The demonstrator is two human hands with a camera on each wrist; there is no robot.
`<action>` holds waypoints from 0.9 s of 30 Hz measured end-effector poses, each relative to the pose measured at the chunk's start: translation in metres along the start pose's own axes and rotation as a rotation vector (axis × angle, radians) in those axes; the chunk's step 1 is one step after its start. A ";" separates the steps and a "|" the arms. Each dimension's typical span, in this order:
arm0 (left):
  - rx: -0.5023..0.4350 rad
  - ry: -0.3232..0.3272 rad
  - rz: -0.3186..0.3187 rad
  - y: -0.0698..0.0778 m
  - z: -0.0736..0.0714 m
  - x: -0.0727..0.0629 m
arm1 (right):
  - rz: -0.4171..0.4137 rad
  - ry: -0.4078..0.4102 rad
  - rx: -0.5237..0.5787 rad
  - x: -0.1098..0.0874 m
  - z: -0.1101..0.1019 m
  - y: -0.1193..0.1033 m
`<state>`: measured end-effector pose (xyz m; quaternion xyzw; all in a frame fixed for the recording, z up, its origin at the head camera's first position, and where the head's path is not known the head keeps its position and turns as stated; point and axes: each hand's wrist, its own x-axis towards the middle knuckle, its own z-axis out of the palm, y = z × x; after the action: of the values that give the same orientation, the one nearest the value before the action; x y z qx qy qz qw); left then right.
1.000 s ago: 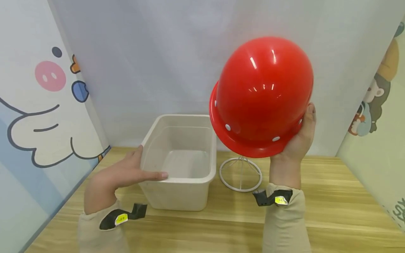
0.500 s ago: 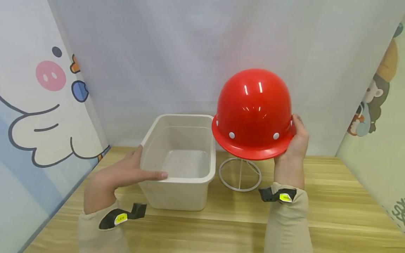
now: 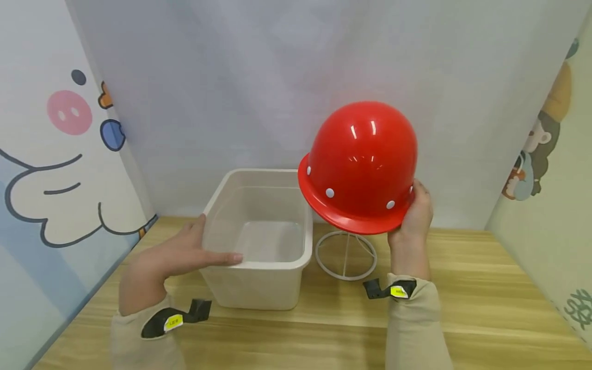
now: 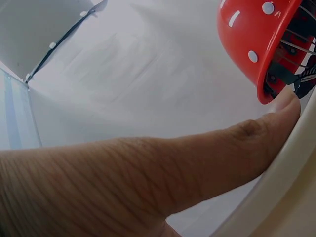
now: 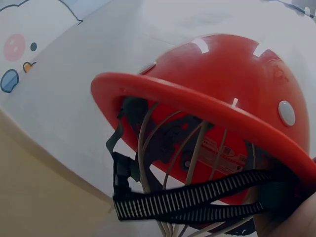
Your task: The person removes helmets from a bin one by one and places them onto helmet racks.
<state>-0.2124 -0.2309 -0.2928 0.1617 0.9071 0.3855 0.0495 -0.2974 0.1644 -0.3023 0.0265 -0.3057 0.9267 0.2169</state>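
Observation:
A red hard hat (image 3: 363, 164) with white rivets is held, tilted, above a white wire stand (image 3: 346, 277) by my right hand (image 3: 415, 218), which grips its right rim. The right wrist view shows the stand's wires (image 5: 196, 153) running up into the hat, and a black chin strap (image 5: 197, 195) hanging beneath the brim. My left hand (image 3: 180, 252) rests on the near left corner of a cream plastic bin (image 3: 256, 282). Its thumb (image 4: 217, 158) lies straight along the bin's rim, while the other fingers are along the left side, partly hidden.
Everything stands on a wood-grain table (image 3: 472, 298). A pale curtain (image 3: 208, 103) hangs behind it. Cartoon-printed panels rise at the left (image 3: 28, 128) and at the right (image 3: 555, 231). The bin stands just left of the stand's ring base.
The hard hat has come down with my right hand and shifted left over the stand, tilting again in the last half second. My left hand and the bin have stayed in place.

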 end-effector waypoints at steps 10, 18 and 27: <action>-0.034 0.006 0.048 -0.003 0.001 0.001 | -0.009 0.101 -0.181 -0.005 -0.002 -0.004; -0.034 0.005 0.066 -0.002 0.001 0.001 | 0.013 0.010 -0.172 -0.005 -0.003 -0.014; -0.031 -0.009 0.041 0.001 0.000 -0.001 | 0.032 -0.020 -0.151 -0.006 -0.004 -0.017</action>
<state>-0.2117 -0.2306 -0.2923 0.1814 0.8972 0.3998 0.0484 -0.2844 0.1770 -0.2972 0.0147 -0.3772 0.9040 0.2005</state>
